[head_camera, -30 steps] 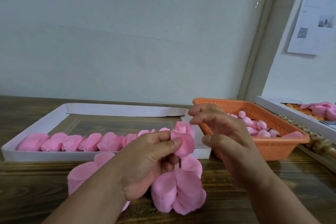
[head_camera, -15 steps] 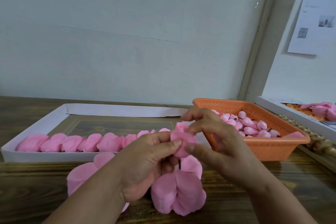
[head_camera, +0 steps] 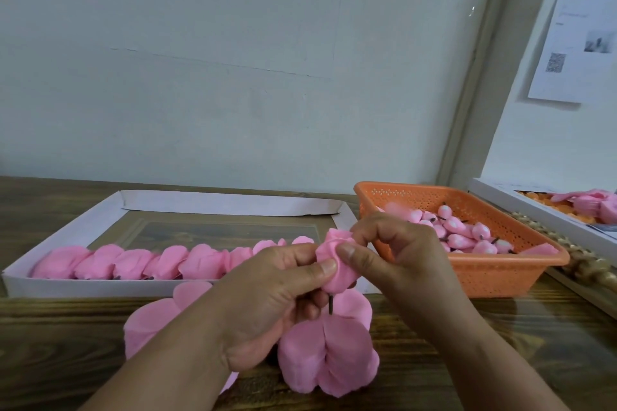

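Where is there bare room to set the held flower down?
Free: the back half of the white tray, behind its row of flowers; bare table front left, beside the loose petals. Crowded: the orange basket with its buds, and the middle, where left hand and right hand hold the flower.

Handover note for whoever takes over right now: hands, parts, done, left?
Left hand grips the pink flower, dark stem poking out below; right hand pinches a petal against it.
Loose petals lie on the table underneath; buds sit in the orange basket.
Done: a row of flowers in the white tray.
Left: probably finish wrapping this one, then add it to the row.
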`<state>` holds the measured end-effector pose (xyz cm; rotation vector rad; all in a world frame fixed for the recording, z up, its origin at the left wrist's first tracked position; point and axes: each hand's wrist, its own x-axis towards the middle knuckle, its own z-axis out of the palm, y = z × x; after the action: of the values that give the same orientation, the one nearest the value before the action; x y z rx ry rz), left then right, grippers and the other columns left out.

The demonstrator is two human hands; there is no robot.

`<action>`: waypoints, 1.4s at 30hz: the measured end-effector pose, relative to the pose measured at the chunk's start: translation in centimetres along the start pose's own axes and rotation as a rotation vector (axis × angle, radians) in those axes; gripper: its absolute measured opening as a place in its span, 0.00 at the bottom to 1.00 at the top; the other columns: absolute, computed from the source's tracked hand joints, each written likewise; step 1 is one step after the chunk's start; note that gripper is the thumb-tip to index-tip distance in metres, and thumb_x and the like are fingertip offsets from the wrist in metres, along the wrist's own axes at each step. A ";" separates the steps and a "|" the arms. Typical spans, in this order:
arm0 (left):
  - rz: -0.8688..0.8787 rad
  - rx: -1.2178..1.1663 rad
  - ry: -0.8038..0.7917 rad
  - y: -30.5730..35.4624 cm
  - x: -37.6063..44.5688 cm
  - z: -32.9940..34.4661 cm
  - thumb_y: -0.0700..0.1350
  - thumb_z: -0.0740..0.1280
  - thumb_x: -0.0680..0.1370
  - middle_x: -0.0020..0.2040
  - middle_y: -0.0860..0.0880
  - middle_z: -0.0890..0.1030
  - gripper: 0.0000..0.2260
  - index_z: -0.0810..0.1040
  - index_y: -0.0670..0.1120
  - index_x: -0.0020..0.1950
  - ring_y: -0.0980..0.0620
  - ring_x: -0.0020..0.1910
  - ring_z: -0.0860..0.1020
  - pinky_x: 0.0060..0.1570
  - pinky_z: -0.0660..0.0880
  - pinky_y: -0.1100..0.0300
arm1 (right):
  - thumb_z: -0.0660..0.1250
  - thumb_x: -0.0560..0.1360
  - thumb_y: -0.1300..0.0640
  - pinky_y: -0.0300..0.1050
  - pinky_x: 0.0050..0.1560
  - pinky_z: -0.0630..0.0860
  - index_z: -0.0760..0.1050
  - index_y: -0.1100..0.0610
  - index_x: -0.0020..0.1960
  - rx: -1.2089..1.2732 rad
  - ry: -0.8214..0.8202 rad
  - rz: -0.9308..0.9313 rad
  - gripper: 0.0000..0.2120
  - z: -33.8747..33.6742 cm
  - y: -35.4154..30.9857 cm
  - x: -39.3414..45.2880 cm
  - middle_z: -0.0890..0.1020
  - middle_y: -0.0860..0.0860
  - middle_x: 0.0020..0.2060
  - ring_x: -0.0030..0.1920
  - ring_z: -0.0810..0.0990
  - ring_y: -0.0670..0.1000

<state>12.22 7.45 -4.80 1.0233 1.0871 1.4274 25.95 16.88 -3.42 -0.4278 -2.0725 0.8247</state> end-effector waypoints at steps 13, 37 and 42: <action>0.067 0.049 0.041 -0.4 0.5 -0.4 0.39 0.63 0.77 0.37 0.47 0.75 0.10 0.82 0.39 0.53 0.58 0.29 0.69 0.29 0.68 0.68 | 0.72 0.66 0.69 0.40 0.36 0.78 0.79 0.57 0.34 0.030 0.168 0.113 0.08 1.2 -0.5 -0.2 0.82 0.52 0.32 0.35 0.80 0.51; 0.090 0.068 0.166 -0.9 0.6 0.3 0.48 0.63 0.78 0.32 0.47 0.76 0.16 0.82 0.37 0.40 0.56 0.29 0.72 0.31 0.72 0.65 | 0.69 0.69 0.66 0.30 0.24 0.63 0.73 0.53 0.30 -0.072 0.235 0.036 0.13 2.9 -0.5 -0.8 0.73 0.43 0.21 0.23 0.68 0.41; 0.108 0.096 0.143 -0.8 0.5 0.2 0.55 0.64 0.71 0.32 0.48 0.76 0.18 0.83 0.41 0.38 0.57 0.30 0.72 0.32 0.72 0.66 | 0.69 0.72 0.64 0.27 0.25 0.65 0.74 0.59 0.31 0.035 0.200 -0.001 0.11 2.9 -1.1 -0.8 0.75 0.41 0.20 0.22 0.71 0.39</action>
<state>12.55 8.06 -5.49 1.0746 1.2293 1.5671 24.07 14.54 -4.35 -0.4704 -1.8707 0.7841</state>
